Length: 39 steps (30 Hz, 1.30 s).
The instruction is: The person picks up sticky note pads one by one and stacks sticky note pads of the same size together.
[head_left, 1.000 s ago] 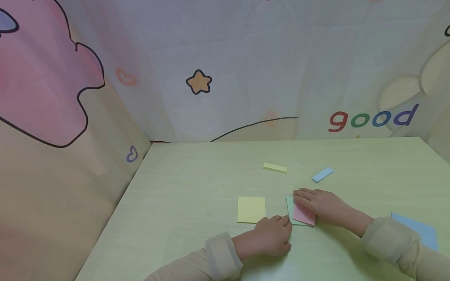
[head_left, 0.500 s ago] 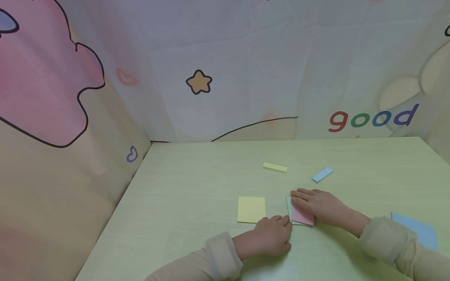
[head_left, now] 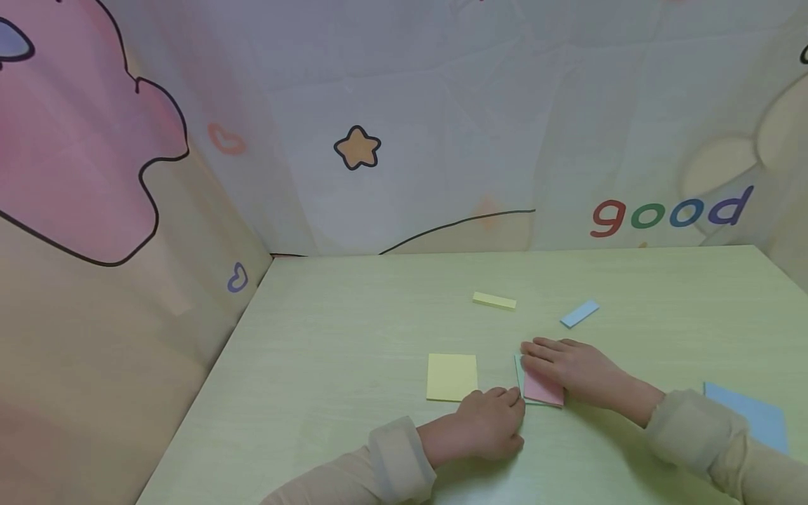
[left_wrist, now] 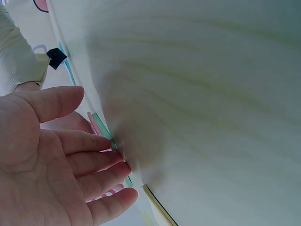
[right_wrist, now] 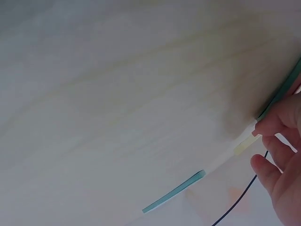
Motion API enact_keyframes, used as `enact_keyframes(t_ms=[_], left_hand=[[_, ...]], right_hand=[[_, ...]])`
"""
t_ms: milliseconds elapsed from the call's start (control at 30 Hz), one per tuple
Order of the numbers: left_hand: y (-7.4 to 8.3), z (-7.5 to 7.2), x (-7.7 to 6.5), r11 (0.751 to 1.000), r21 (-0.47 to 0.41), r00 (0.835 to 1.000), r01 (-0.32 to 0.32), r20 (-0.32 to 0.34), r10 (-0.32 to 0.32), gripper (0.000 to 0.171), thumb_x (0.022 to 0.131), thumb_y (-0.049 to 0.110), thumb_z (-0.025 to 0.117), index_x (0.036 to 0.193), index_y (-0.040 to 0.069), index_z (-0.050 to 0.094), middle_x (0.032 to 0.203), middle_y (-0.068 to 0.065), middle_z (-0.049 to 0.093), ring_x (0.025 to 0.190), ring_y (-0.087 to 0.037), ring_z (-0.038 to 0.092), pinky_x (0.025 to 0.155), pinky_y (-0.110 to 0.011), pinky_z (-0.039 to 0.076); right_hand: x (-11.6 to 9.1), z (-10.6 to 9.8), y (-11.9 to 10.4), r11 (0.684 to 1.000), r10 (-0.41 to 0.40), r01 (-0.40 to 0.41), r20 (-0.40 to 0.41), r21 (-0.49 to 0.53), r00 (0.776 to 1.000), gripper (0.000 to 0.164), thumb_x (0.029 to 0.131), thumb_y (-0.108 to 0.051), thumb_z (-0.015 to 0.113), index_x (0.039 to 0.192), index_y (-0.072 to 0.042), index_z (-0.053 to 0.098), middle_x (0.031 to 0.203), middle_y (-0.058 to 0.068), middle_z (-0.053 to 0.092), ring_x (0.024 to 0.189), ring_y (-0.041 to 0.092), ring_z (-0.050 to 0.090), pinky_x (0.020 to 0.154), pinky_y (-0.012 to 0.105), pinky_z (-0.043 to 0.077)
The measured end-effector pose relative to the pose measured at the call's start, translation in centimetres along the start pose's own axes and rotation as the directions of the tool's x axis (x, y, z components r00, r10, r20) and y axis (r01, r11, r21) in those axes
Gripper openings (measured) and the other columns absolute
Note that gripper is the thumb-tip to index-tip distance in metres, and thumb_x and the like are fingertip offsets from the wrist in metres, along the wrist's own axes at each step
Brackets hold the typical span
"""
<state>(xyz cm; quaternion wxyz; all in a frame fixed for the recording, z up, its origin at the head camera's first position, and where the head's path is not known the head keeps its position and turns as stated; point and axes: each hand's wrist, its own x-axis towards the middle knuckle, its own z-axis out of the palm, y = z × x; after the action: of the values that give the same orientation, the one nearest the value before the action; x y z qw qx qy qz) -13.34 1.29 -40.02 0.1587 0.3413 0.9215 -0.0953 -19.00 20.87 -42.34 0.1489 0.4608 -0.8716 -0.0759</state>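
Pink pad (head_left: 544, 390) lying on the green pad (head_left: 520, 382), right of centre on the table (head_left: 328, 337); a narrow green margin shows along its left edge and at the bottom. The right hand (head_left: 583, 368) rests over the upper part of the pink pad, covering its far right portion; the hidden thumb leaves it uncertain whether the fingers grasp the pad or merely press on it. The left hand (head_left: 489, 424) is released — fingers extended, thumb standing apart, nothing held — with its fingertips at the green pad's lower left corner. The yellow pad (head_left: 452, 377) lies flat to the left, its lower right corner just beside the left hand. Beyond the hands lie two narrow strips: the yellow strip (head_left: 494, 301) and, to its right, the blue strip (head_left: 579, 313), set obliquely. The blue pad (head_left: 745, 412), at far right, is partly hidden by the right sleeve (head_left: 697, 428).
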Motion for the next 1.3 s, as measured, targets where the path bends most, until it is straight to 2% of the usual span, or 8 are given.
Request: enact_keyframes(t_ms=[300,500,567,700,767,867,1133,1300], left_hand=[[-0.3,-0.2,0.1,0.992,-0.121,0.999,-0.021,-0.045,0.016,0.046,0.09,0.035,0.044,0.132,0.016,0.04,0.139,0.006,0.036,0.123,-0.007,0.038,0.091,-0.023,0.042],[-0.8,-0.6,0.8,0.912,-0.407,0.991,-0.061,-0.137,0.004,0.016,0.089,0.016,0.045,0.102,0.008,0.051,0.1,0.003,0.052,0.069,-0.006,0.047,0.055,-0.015,0.04],[-0.9,-0.8,1.2,0.82,-0.571,0.992,-0.03,-0.12,-0.047,0.014,0.088,0.014,0.047,0.1,0.008,0.05,0.093,0.003,0.051,0.064,-0.007,0.042,0.053,-0.017,0.036],[-1.1,-0.9,2.0,0.498,-0.866,0.984,0.055,-0.036,-0.173,0.041,0.085,0.014,0.05,0.125,0.006,0.046,0.122,-0.001,0.053,0.1,-0.009,0.053,0.081,-0.025,0.045],[-1.1,-1.0,2.5,0.33,-0.941,0.975,0.077,0.002,-0.22,0.052,0.084,0.013,0.052,0.134,0.008,0.038,0.136,-0.004,0.042,0.122,-0.016,0.041,0.098,-0.032,0.036],[-1.1,-1.1,3.1,0.164,-0.983,0.965,0.084,0.04,-0.258,0.051,0.084,0.01,0.052,0.133,0.004,0.038,0.136,-0.01,0.041,0.127,-0.025,0.036,0.103,-0.041,0.031],[-1.5,-1.0,3.6,-0.019,-0.996,0.948,0.084,0.086,-0.308,0.049,0.082,0.005,0.05,0.13,-0.002,0.04,0.135,-0.014,0.041,0.125,-0.034,0.036,0.101,-0.048,0.029],[-1.7,-0.8,3.6,-0.066,-0.996,0.951,0.068,0.084,-0.298,0.049,0.082,0.004,0.049,0.129,-0.003,0.039,0.135,-0.015,0.04,0.126,-0.035,0.033,0.102,-0.049,0.028]], right_hand=[[0.0,-1.7,0.0,0.966,0.235,-0.229,-0.04,0.124,0.971,0.036,0.07,-0.003,0.068,0.105,-0.006,0.062,0.108,0.012,0.061,0.097,0.027,0.059,0.065,0.035,0.052],[0.4,-2.9,0.4,0.736,0.566,-0.55,0.086,0.396,0.82,0.014,0.076,-0.008,0.061,0.088,-0.001,0.063,0.073,0.005,0.061,0.058,0.015,0.053,0.046,0.025,0.039],[0.5,-3.1,0.6,0.635,0.605,-0.608,0.183,0.476,0.775,0.014,0.08,-0.01,0.058,0.086,0.001,0.063,0.066,0.003,0.059,0.052,0.011,0.048,0.046,0.024,0.038],[0.5,-2.8,0.9,0.468,0.605,-0.68,0.355,0.564,0.712,0.017,0.083,-0.012,0.053,0.086,0.003,0.061,0.061,0.001,0.056,0.047,0.009,0.047,0.045,0.024,0.039],[0.6,-2.6,1.0,0.411,0.594,-0.7,0.41,0.585,0.692,0.017,0.083,-0.011,0.052,0.086,0.003,0.06,0.06,0.002,0.056,0.046,0.01,0.049,0.045,0.025,0.041],[0.7,-2.3,1.0,0.38,0.588,-0.708,0.436,0.595,0.682,0.016,0.083,-0.009,0.051,0.085,0.004,0.06,0.055,0.002,0.054,0.046,0.011,0.048,0.045,0.026,0.04],[0.8,-1.7,1.0,0.392,0.606,-0.704,0.409,0.593,0.682,0.013,0.08,-0.005,0.052,0.083,0.005,0.062,0.05,0.001,0.052,0.044,0.01,0.047,0.045,0.025,0.039],[0.9,-1.4,0.9,0.4,0.613,-0.702,0.397,0.59,0.683,0.012,0.079,-0.003,0.053,0.082,0.004,0.062,0.051,0.001,0.052,0.045,0.01,0.046,0.046,0.025,0.039]])
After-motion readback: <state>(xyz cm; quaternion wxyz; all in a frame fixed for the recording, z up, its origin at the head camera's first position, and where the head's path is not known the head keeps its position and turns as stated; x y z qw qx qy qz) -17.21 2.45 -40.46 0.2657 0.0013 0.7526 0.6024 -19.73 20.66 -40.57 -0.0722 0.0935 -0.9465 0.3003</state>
